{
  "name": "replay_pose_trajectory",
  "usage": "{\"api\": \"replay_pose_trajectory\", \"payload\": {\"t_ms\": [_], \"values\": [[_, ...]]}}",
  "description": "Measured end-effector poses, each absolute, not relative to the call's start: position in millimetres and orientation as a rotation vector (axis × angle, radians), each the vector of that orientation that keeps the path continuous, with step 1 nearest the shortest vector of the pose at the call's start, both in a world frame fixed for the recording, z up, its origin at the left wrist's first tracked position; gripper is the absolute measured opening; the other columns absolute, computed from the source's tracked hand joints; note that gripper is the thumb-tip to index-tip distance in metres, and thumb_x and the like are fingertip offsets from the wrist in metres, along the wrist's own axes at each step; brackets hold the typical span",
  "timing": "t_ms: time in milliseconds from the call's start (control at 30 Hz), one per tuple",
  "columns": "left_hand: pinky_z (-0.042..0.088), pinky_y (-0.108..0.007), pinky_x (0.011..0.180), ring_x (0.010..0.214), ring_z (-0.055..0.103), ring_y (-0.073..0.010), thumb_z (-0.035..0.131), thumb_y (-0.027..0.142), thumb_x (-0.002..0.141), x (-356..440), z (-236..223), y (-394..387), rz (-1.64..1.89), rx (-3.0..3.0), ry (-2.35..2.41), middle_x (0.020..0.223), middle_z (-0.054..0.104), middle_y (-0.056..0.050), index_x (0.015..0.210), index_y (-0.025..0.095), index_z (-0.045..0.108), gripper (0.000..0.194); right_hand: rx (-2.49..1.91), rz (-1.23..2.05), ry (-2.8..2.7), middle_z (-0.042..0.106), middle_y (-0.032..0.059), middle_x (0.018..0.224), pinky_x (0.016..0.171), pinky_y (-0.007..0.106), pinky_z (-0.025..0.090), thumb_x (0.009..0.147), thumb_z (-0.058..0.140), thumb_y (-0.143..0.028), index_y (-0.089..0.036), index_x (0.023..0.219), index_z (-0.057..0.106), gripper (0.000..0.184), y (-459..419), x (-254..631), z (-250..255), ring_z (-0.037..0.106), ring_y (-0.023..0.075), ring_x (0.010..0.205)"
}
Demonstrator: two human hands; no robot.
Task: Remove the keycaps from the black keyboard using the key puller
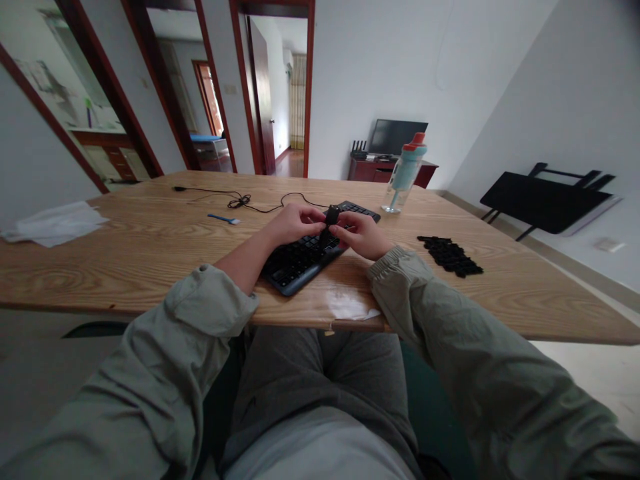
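Observation:
A black keyboard [295, 261] lies slanted on the wooden table in front of me. Just above its middle, both hands meet at a small dark piece [332, 215], too dark to name. My left hand [297, 223] pinches it from the left between thumb and fingertips. From the other side, my right hand [361, 233] grips it the same way, its fingers closed. Part of the keyboard is hidden behind my hands. To the right lies a cluster of small black pieces [450, 255] that look like keycaps.
A small brush [224, 219] with a blue handle lies left of the keyboard. Behind it runs a black cable [240, 200]. A water bottle [403, 175] with a red lid stands at the back right. White tissue [55, 223] lies at the far left of the table [150, 267].

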State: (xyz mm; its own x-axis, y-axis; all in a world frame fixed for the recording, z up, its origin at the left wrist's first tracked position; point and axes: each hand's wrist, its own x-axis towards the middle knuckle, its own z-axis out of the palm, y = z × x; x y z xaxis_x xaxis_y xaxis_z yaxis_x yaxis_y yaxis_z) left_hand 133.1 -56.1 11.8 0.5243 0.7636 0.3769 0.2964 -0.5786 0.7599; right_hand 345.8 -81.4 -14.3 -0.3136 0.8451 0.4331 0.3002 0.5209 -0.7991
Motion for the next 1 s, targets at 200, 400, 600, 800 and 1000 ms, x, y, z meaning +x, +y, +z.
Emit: {"api": "replay_pose_trajectory", "payload": {"t_ms": [200,400,600,800,1000], "values": [[0.051,-0.026,0.065,0.073,0.066,-0.0163,0.073,0.033,0.072,135.5,12.7,-59.9,0.963,2.172,0.881,0.09,0.076,-0.01,0.102,0.01,0.076,0.038,-0.946,0.836,-1.801,0.069,0.0044,0.085,0.047,0.028,0.053,0.076,0.074,-0.048,-0.018,0.096,0.065,0.037,-81.1,344.5,-15.3,0.062,0.0137,0.053],[0.051,-0.026,0.065,0.075,0.066,-0.017,0.073,0.036,0.072,137.0,11.8,-59.9,0.954,2.198,0.896,0.092,0.076,-0.01,0.102,0.01,0.076,0.04,-0.964,0.83,-1.776,0.07,0.0048,0.086,0.047,0.029,0.054,0.074,0.075,-0.047,-0.019,0.092,0.065,0.035,-80.5,344.0,-15.7,0.063,0.0141,0.053],[0.051,-0.025,0.066,0.073,0.065,-0.0155,0.07,0.028,0.073,138.8,10.4,-59.5,0.99,2.224,0.929,0.088,0.076,-0.008,0.101,0.01,0.076,0.034,-0.964,0.88,-1.782,0.072,0.005,0.082,0.051,0.031,0.057,0.076,0.075,-0.046,-0.017,0.1,0.071,0.038,-78.8,346.9,-16.1,0.065,0.0158,0.055],[0.052,-0.025,0.067,0.073,0.065,-0.0153,0.073,0.029,0.071,137.7,9.4,-57.9,0.993,2.194,0.926,0.09,0.076,-0.008,0.1,0.011,0.077,0.035,-0.949,0.898,-1.8,0.075,0.0066,0.086,0.055,0.03,0.059,0.076,0.075,-0.051,-0.017,0.105,0.075,0.045,-76.4,349.2,-18.2,0.068,0.0171,0.063],[0.053,-0.028,0.067,0.072,0.066,-0.0166,0.075,0.027,0.068,136.9,10.6,-59.4,0.988,2.117,0.918,0.088,0.076,-0.008,0.098,0.01,0.077,0.035,-0.929,0.952,-1.739,0.076,0.0079,0.089,0.062,0.032,0.061,0.07,0.08,-0.053,-0.017,0.106,0.077,0.051,-73.3,350.1,-22.2,0.072,0.0199,0.073]]}}
